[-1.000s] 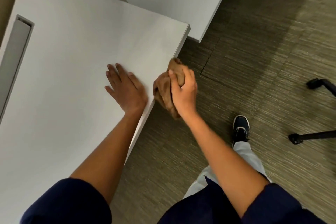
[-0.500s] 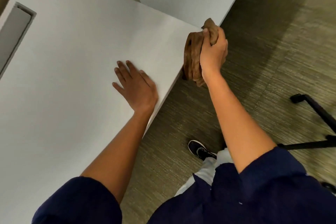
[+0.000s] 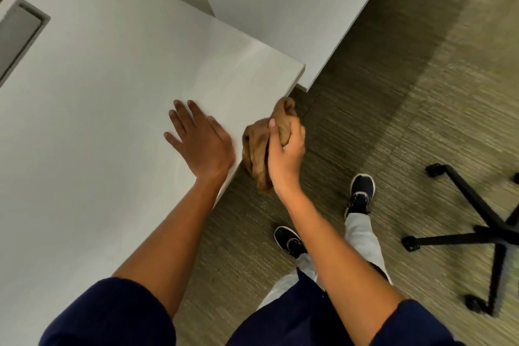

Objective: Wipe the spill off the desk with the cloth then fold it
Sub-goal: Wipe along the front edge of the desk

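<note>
Cloth (image 3: 259,149), brown and bunched into a soft wad, sat in the right hand (image 3: 285,153), whose fingers curled round its upper part and pinched it tight. The wad hung just off the bench's (image 3: 112,93) right edge, pressed against or just beside that edge, with a loose tail drooping below the wrist. I judged the grip was meant for rubbing along the rim, where a spill might have run over, though no liquid could be made out on the top or the edge.

At nine o'clock from the cloth, the left hand (image 3: 200,143) lay flat on the bench top with fingers straight and spread, holding nothing. It looked like a brace, steadying the person as they leaned toward the corner.

The bench top was pale grey, smooth and matt, with a thin squared edge and a sharp corner at one o'clock from the cloth. A recessed grey slot (image 3: 19,36) lay near its ten o'clock end. A second pale slab (image 3: 280,8) stood at twelve o'clock. The floor (image 3: 393,121) was olive carpet with a fine ribbed weave, and a black chair base (image 3: 477,219) with castors stood at four o'clock. Folding had not begun, judging by the crumpled fabric.
</note>
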A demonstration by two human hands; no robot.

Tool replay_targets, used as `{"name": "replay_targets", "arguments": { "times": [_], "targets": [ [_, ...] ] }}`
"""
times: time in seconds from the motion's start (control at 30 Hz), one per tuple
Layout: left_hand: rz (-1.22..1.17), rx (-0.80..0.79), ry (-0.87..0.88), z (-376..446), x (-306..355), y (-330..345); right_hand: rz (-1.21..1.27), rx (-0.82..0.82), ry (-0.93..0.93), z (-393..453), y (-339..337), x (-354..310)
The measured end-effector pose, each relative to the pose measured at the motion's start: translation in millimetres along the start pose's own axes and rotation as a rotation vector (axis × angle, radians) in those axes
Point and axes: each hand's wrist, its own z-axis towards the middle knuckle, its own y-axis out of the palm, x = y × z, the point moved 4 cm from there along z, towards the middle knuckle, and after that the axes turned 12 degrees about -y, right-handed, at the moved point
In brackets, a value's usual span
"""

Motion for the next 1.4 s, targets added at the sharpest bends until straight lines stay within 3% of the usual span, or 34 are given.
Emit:
{"name": "replay_targets", "arguments": {
  "times": [0.2, 0.37, 0.57, 0.77, 0.97, 1.27, 1.4],
  "targets": [
    [0.001, 0.004, 0.0, -0.8, -0.2, 0.5, -0.026, -0.253, -0.016, -74.1, 6.3, 11.3],
    [0.014, 0.002, -0.005, -0.7, -1.5, -1.8, -0.047, -0.55, -0.122, -72.9, -9.1, 17.0],
    [0.012, -0.018, -0.02, -1.9, -0.7, -1.9, 0.024, -0.427, 0.046, -3.4, -52.3, 17.4],
    [0.008, -0.041, -0.04, -1.1, -1.1, -4.0, 0.247, -0.313, 0.205, 94.2, -93.7, 9.1],
    [-0.141, -0.023, -0.133, -1.6, 21.9, -13.9, 0.311, -0.364, 0.267, 166.7, -105.1, 4.9],
    [-0.377, 0.087, -0.296, 16.5, 154.2, 6.2, 0.461, -0.518, 0.555, 217.3, -97.0, 21.6],
    [-0.354, 0.101, -0.424, 29.3, 173.3, 16.6, 0.51, -0.652, 0.716, 226.2, -90.6, 30.3]
  ]
}}
